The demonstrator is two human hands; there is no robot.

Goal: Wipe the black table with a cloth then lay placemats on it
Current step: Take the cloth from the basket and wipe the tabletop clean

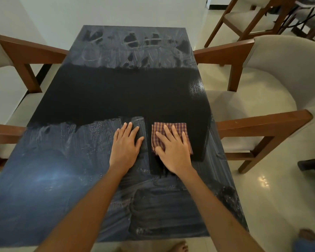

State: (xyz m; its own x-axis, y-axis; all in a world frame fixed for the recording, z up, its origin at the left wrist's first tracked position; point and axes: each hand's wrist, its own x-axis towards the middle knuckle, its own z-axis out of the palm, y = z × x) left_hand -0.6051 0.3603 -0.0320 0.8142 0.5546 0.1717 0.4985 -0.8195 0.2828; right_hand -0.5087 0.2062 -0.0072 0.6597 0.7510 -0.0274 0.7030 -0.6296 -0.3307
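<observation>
Wiping's underway: the right hand, grip spread flat, presses the checked cloth onto the counter. Left hand rests open just beside. Overlapping passes probably beat the streaks; no placemats visible yet.

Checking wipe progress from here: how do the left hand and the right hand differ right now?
The right hand presses flat on the folded checked cloth; the left hand rests directly on the bare black table. The right hand sits at the edge of a dark, wiped strip; the left hand lies on hazy, streaked surface. Both are open, fingers spread, palms down, side by side near the table's middle.
</observation>
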